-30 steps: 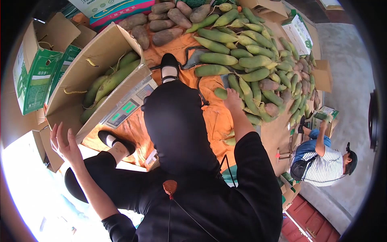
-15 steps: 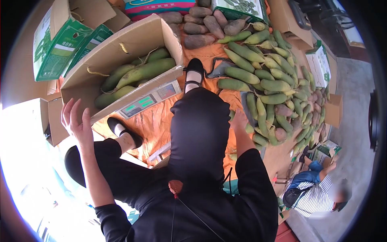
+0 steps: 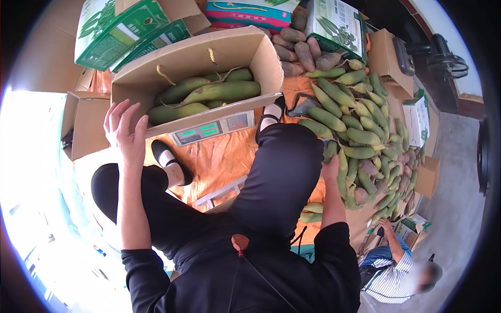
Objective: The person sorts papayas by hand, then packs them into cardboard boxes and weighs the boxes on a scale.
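Note:
A carton (image 3: 193, 57) with yellow rope handles holds several long green radishes (image 3: 222, 93) and rests on a digital scale (image 3: 209, 128) with lit green displays. My left hand (image 3: 125, 130) is at the carton's near left corner, fingers stretched and apart, thumb close to its wall. Beside my right knee, my right hand (image 3: 330, 171) is closed around the lower end of a green radish (image 3: 330, 151); its fingers are partly hidden. That radish is at the edge of a big pile of green radishes (image 3: 362, 136).
Reddish radishes (image 3: 305, 55) lie behind the pile. Green printed cartons (image 3: 125, 39) stand at the back left, another carton (image 3: 336, 26) at the back. Orange sheeting (image 3: 224, 161) covers the ground. A person in a striped shirt (image 3: 389, 281) is at the lower right.
My view has shifted, so the carton and scale appear farther right. My right hand has turned, with the radish now upright above it. The other person's arm has reached toward the pile.

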`<move>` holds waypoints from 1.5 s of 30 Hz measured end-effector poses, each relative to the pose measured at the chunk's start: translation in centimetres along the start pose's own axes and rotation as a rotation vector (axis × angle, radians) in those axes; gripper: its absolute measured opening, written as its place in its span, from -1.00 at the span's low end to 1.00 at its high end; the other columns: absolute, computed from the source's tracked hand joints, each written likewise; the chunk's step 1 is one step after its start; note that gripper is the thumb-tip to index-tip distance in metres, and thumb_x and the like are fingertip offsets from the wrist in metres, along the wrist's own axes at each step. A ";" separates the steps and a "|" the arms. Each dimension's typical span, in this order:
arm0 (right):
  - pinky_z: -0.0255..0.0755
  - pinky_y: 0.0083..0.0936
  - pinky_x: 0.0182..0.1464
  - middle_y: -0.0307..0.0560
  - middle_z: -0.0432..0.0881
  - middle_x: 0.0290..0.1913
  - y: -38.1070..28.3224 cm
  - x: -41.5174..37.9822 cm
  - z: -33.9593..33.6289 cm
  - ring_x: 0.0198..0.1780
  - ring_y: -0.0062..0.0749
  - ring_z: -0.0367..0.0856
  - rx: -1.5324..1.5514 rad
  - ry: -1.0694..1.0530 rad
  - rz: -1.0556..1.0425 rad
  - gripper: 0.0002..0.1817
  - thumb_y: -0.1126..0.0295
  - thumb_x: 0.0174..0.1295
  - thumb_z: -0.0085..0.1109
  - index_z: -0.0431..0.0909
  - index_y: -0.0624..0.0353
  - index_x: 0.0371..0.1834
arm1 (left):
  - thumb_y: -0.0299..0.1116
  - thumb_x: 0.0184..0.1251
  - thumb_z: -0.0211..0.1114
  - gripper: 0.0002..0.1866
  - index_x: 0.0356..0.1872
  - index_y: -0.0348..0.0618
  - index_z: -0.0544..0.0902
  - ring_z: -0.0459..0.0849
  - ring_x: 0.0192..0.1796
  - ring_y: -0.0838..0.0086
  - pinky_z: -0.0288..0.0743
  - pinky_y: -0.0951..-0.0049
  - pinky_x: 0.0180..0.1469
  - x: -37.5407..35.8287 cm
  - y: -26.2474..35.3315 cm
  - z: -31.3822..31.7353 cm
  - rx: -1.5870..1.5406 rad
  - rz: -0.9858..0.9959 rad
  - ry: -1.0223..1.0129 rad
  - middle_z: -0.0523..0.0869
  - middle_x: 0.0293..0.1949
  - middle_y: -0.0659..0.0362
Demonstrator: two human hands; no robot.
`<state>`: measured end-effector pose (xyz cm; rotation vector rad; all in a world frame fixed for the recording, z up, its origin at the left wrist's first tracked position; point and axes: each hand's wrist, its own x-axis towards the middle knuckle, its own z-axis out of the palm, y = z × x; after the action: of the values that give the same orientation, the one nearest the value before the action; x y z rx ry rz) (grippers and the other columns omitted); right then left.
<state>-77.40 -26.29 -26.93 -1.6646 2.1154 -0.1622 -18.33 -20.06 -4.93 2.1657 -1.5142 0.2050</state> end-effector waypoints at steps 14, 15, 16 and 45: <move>0.30 -0.30 0.28 0.03 0.52 0.14 -27.8 0.0 -23.9 0.18 -0.28 0.48 0.973 0.289 -0.754 -0.53 0.56 0.22 0.23 0.34 0.33 0.19 | -0.31 0.10 0.39 -0.69 -0.09 -0.06 0.69 0.37 0.29 0.12 0.19 0.09 0.33 -0.2 -0.4 -0.5 -0.100 -0.003 0.046 0.59 0.08 0.15; 0.34 -0.22 0.26 0.05 0.52 0.14 -30.0 -0.5 -25.1 0.18 -0.25 0.49 0.993 0.288 -0.836 -0.57 0.54 0.26 0.19 0.35 0.33 0.19 | -0.31 0.11 0.39 -0.69 -0.08 -0.06 0.68 0.37 0.29 0.12 0.18 0.09 0.33 -0.2 -0.3 -0.6 -0.106 -0.007 0.036 0.59 0.09 0.15; 0.36 -0.16 0.25 0.05 0.52 0.15 -32.1 -1.1 -25.9 0.17 -0.22 0.51 1.049 0.212 -0.872 -0.59 0.52 0.28 0.15 0.36 0.32 0.19 | -0.30 0.11 0.38 -0.69 -0.08 -0.05 0.68 0.36 0.30 0.11 0.17 0.09 0.33 -0.2 -0.2 -0.6 -0.112 -0.010 0.027 0.58 0.09 0.14; 0.41 -0.54 0.12 -0.12 0.63 -0.06 -46.4 1.8 -12.6 0.04 -0.51 0.55 0.672 -0.303 -0.819 -0.61 0.32 0.21 0.31 0.53 0.26 0.05 | -0.30 0.14 0.38 -0.71 -0.09 -0.04 0.71 0.43 0.23 0.17 0.29 0.20 0.28 -0.2 -0.2 -1.1 -0.102 -0.022 0.082 0.61 0.08 0.16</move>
<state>-41.32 -42.63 0.32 -1.8365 0.9011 -0.7201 -17.99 -19.33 -4.08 2.0679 -1.4238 0.2017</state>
